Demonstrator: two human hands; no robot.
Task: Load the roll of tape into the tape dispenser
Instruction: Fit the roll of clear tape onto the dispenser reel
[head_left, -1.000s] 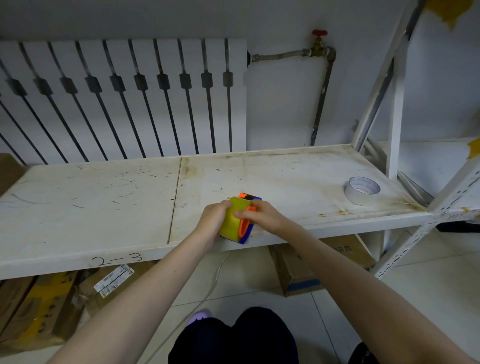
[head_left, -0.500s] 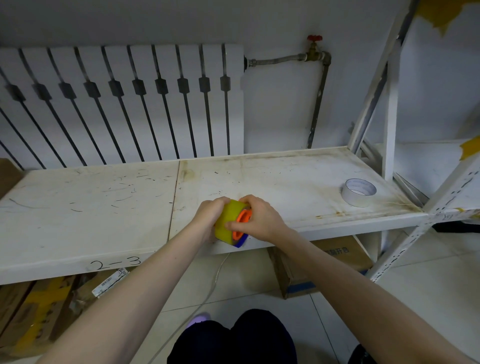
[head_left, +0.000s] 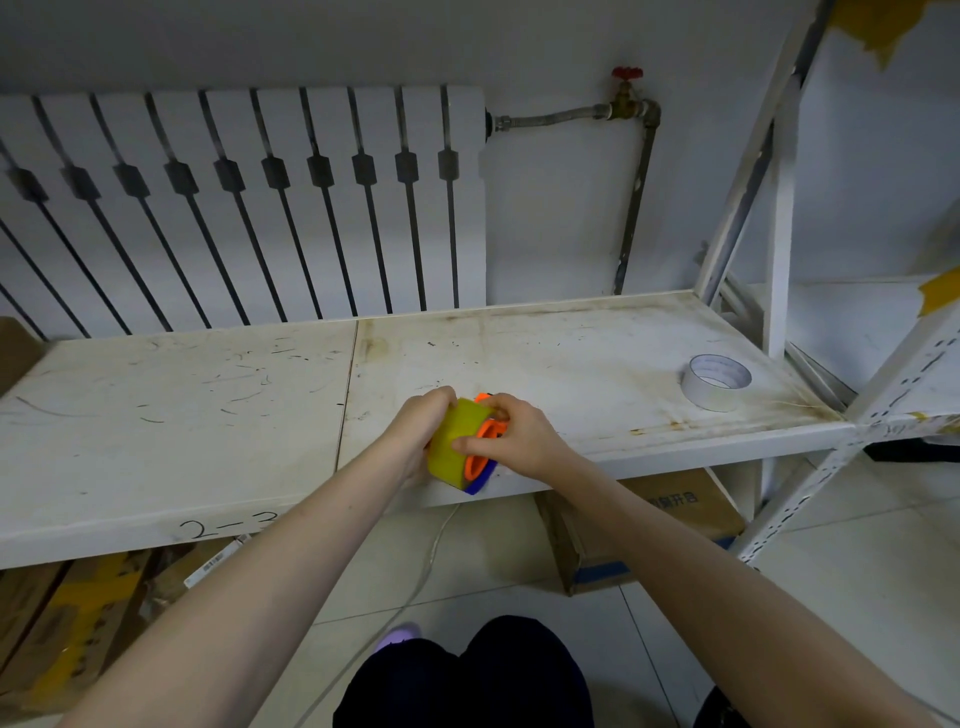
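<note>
A yellow roll of tape (head_left: 457, 441) sits against an orange-and-blue tape dispenser (head_left: 482, 457) just above the front edge of the white shelf (head_left: 208, 415). My left hand (head_left: 418, 434) grips the roll from its left side. My right hand (head_left: 511, 439) holds the dispenser from the right, thumb across the yellow roll and fingertips over the orange top. Most of the dispenser is hidden behind my right hand; only an orange hub and a blue lower edge show. Whether the roll is seated on the hub I cannot tell.
A second roll of white tape (head_left: 716, 382) lies flat on the shelf at the right, near the shelf post (head_left: 776, 234). A radiator (head_left: 244, 208) and a pipe with a red valve (head_left: 626, 78) stand behind. Cardboard boxes (head_left: 670, 519) sit under the shelf.
Both hands have kept hold of the roll and dispenser. The pair has tilted, so less of the blue body shows, and my right fingers have moved up over the orange top.
</note>
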